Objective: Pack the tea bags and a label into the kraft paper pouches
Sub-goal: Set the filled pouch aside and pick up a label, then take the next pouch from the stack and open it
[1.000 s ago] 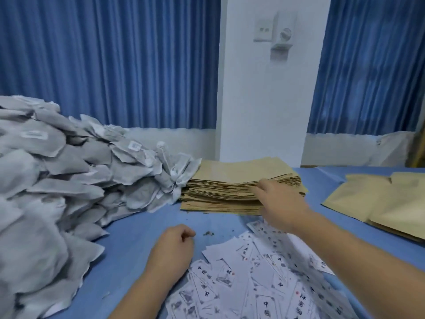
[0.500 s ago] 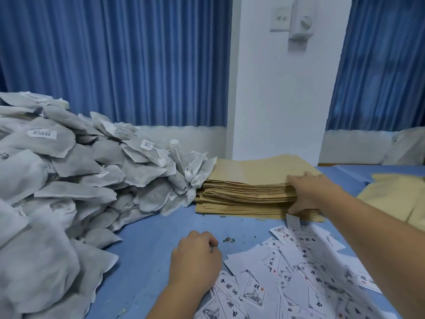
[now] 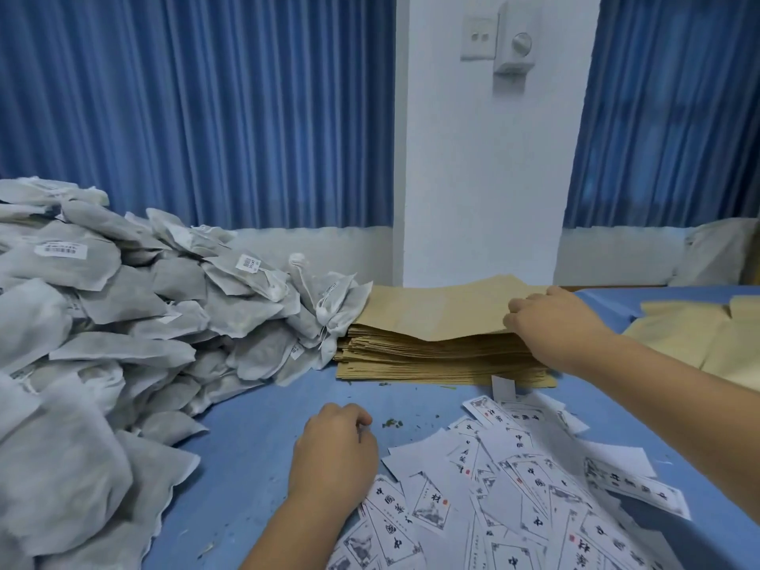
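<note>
**One pouch wanted, a whole stack on offer**

Right hand [image 3: 555, 329] is on the far stack of kraft pouches [image 3: 432, 362], fingers curled over the right edge of the top pouch [image 3: 436, 314], which is bowing up. The danger is that thin sheets cling, so two may rise together, or the stack skids. Left hand [image 3: 335, 458] rests near, fingers curled beside the labels [image 3: 526, 487]; whether it holds one, I can't tell. Tea bags [image 3: 144, 322] are heaped left, leaning against the stack.

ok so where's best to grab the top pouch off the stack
Pinch the top pouch by its right edge, coming from the right: that end is free and bowed up off the stack, where the right hand grips it; tea bags lean on the left end.
</note>
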Demonstrator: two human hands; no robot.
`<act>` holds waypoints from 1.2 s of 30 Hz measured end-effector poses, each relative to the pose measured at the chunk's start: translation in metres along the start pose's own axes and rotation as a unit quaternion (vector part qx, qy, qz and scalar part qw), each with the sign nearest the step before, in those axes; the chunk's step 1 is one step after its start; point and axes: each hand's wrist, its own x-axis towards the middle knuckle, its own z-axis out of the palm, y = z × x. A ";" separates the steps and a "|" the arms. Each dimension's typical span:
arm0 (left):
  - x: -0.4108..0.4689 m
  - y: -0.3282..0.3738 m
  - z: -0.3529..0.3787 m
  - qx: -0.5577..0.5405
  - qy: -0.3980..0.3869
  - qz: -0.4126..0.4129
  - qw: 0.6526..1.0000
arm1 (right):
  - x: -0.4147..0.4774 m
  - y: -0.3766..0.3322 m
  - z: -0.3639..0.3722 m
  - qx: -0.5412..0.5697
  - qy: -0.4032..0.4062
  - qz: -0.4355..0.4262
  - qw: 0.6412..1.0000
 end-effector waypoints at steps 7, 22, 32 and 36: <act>-0.012 0.026 -0.007 0.009 0.098 0.094 0.991 | -0.012 -0.037 -0.077 0.050 -0.038 0.083 0.995; -0.036 0.074 -0.004 -0.382 -0.135 -0.012 0.914 | 0.037 -0.107 -0.139 0.408 -0.046 0.063 0.910; -0.002 0.040 -0.011 -0.682 -0.107 -0.129 0.712 | 0.008 -0.105 -0.094 0.538 -0.053 -0.024 0.841; 0.003 0.031 -0.013 -0.752 -0.147 -0.104 0.634 | -0.004 -0.095 -0.086 0.520 -0.087 -0.077 0.846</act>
